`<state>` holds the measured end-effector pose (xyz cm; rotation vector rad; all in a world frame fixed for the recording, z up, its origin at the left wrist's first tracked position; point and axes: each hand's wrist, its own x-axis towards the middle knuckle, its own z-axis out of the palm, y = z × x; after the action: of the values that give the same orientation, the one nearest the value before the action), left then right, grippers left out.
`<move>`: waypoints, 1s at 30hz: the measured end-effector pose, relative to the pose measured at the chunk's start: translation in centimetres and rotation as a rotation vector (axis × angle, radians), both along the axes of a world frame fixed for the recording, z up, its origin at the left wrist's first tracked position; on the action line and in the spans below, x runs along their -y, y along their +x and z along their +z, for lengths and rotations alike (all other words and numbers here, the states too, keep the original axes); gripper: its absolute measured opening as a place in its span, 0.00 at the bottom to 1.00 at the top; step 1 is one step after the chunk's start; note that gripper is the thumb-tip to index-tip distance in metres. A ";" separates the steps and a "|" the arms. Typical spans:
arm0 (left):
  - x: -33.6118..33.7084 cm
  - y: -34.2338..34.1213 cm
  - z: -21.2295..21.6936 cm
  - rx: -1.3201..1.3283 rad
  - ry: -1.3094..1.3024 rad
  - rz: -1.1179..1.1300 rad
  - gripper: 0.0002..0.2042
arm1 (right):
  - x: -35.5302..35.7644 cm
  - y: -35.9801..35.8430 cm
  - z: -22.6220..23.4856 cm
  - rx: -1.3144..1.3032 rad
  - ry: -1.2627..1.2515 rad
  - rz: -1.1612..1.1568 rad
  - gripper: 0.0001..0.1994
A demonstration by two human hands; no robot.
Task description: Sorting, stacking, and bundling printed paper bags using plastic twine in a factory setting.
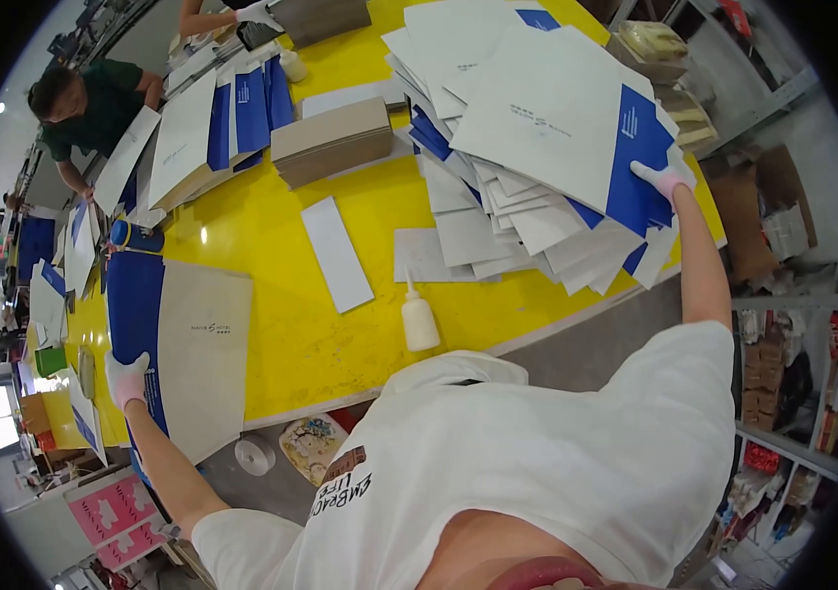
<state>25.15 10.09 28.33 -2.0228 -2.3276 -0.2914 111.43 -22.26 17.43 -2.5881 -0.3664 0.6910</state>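
your left hand [127, 382], in a pale glove, touches the blue band near the lower left edge of a flat white-and-blue paper bag [205, 344] at the left of the yellow table [281, 364]; i cannot tell whether its fingers are pinching the edge or only resting there. your arms are spread wide, and your right hand [668, 179], also gloved, is on the blue end of the top bag of a large, loosely fanned pile of paper bags [537, 128] at the right. its thumb stands apart from the fingers, but i cannot tell whether the paper is gripped between them.

between your hands, a white squeeze bottle [420, 323] with a thin nozzle stands near the table's front edge, and a white card strip [337, 256] lies flat beyond it to the left. farther back, a stack of grey-brown boards [332, 143] sits between your pile and another stack of white-and-blue bags [183, 143]. just beyond your left bag is a blue can [137, 237]. across the table at the left, a co-worker [99, 108] in a dark green top leans over more bags.
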 end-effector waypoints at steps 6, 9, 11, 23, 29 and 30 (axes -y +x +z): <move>0.1 -1.4 -0.1 0.056 -0.041 0.009 0.27 | -1.7 -4.0 2.6 -0.296 0.187 -0.170 0.41; -0.7 -1.9 -0.6 0.058 -0.047 -0.001 0.28 | -2.0 -4.9 5.3 -0.439 0.347 -0.265 0.35; -1.2 -2.2 -0.8 0.042 -0.054 -0.004 0.28 | -1.9 -5.2 6.1 -0.549 0.551 -0.229 0.30; 0.0 -1.9 -0.5 0.002 -0.047 0.032 0.30 | 4.1 -4.3 6.1 -0.444 0.953 -0.077 0.27; -1.1 -2.9 -1.0 0.060 -0.041 0.010 0.30 | 8.9 -3.1 17.7 -0.267 1.158 -0.203 0.18; -1.1 -2.9 -0.9 0.055 -0.051 0.028 0.29 | 8.0 -4.9 20.3 -0.194 1.144 -0.227 0.17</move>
<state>22.21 11.21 27.44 -2.0281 -2.4181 -0.2929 106.54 -30.24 37.75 -1.4352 -0.2751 0.4377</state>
